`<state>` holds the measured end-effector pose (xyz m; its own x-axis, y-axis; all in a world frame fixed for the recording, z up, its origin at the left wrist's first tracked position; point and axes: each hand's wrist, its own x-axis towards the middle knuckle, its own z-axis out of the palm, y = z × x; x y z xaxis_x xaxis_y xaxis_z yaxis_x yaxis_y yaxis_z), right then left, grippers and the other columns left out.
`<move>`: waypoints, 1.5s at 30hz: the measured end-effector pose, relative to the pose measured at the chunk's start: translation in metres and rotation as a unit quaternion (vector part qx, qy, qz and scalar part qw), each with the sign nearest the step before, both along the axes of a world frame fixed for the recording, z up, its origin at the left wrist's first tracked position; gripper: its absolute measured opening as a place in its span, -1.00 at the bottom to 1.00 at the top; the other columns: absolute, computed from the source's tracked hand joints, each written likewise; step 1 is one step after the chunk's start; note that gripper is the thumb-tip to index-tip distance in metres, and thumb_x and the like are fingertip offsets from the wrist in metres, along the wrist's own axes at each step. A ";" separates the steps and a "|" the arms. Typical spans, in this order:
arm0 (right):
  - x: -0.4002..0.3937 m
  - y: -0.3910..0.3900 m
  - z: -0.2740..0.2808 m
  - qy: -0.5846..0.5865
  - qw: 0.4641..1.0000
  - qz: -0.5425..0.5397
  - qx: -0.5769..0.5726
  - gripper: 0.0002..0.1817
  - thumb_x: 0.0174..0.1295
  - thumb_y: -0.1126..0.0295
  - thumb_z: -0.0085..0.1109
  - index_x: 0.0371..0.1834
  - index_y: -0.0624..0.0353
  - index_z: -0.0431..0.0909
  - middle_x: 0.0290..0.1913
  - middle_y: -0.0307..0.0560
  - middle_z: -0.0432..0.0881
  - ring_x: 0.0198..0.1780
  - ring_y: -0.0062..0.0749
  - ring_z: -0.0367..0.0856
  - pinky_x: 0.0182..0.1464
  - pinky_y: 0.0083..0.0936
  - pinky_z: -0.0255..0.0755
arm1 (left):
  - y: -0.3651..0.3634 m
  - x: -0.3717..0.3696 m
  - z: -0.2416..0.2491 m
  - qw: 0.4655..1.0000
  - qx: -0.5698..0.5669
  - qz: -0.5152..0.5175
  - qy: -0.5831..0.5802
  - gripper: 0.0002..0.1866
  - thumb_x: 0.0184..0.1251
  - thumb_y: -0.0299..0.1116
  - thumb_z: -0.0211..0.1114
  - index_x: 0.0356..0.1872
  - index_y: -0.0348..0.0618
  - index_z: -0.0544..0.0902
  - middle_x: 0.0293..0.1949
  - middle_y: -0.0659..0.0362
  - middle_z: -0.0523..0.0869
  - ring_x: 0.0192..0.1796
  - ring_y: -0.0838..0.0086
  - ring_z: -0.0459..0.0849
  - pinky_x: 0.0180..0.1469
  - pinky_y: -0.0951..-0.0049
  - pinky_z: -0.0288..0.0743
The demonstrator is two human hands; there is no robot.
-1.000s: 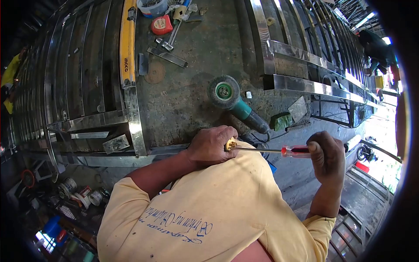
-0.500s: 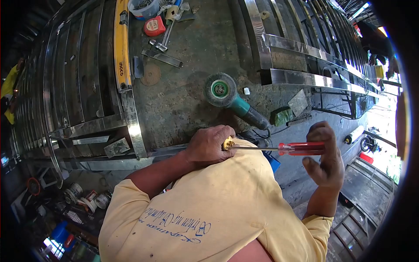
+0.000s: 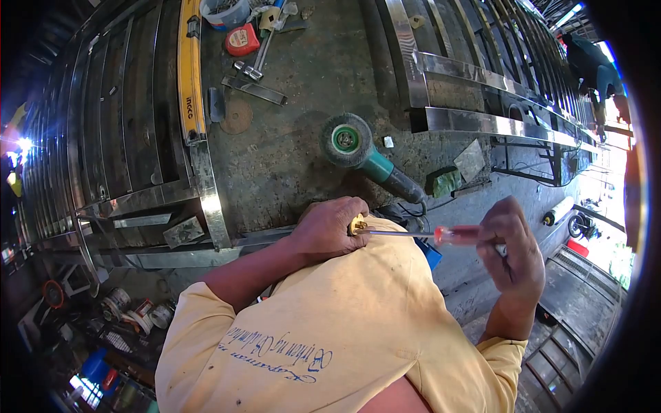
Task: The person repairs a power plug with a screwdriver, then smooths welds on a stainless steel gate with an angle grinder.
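Close to the chest, my left hand (image 3: 329,226) is closed around a small yellow electrical plug (image 3: 355,225) with brass parts; most of it is hidden in the fingers. My right hand (image 3: 513,244) grips the red, clear handle of a screwdriver (image 3: 458,235). The handle is blurred. Its long shaft runs left, roughly level, with the tip at the brass parts of the plug. Just beyond my hands, a green angle grinder (image 3: 372,164) lies on the workbench (image 3: 275,165), its round disc facing up.
Left on the bench are a yellow spirit level (image 3: 191,76), a red tape measure (image 3: 242,40), a ratchet wrench (image 3: 259,65) and a worn disc (image 3: 237,117). Shiny metal frames (image 3: 475,125) flank both sides. A bright welding light (image 3: 25,144) glows far left, and a person (image 3: 595,69) is far right.
The screwdriver handle has shifted slightly left and the fingers of my right hand have changed position around it. My left hand stays put. A bright welding flash has appeared at far left.
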<state>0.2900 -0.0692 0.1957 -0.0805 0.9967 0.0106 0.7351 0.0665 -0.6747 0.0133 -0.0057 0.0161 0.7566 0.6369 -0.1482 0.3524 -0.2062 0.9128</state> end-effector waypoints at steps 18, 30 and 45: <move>-0.002 0.005 0.001 0.015 0.999 -0.001 -0.045 -0.74 0.45 0.28 0.29 -0.15 0.27 0.49 -0.35 -0.10 0.53 -0.38 -0.36 0.52 -0.31 -0.46 0.39 | 0.004 -0.001 0.002 1.000 -0.002 0.007 0.010 -0.64 0.24 -0.15 0.50 -0.09 -0.08 0.60 -0.18 0.07 0.72 -0.14 0.06 0.75 -0.12 0.14 0.63; -0.004 0.006 0.003 -0.011 0.997 -0.026 -0.069 -0.75 0.43 0.33 0.28 -0.10 0.27 0.45 -0.27 -0.02 0.55 -0.27 -0.22 0.56 -0.23 -0.34 0.43 | 0.005 0.000 0.001 1.000 -0.006 0.007 0.020 -0.59 0.18 -0.15 0.53 -0.06 -0.11 0.62 -0.14 0.05 0.73 -0.10 0.04 0.75 -0.08 0.14 0.64; 0.012 0.003 0.000 0.042 0.997 0.039 -0.058 -0.80 0.30 0.48 0.29 -0.12 0.27 0.47 -0.13 0.07 0.51 -0.21 -0.20 0.57 -0.20 -0.46 0.47 | 0.001 -0.002 -0.001 0.999 -0.029 0.011 0.007 -0.60 0.19 -0.16 0.50 -0.06 -0.09 0.57 -0.16 0.05 0.73 -0.10 0.03 0.75 -0.08 0.09 0.62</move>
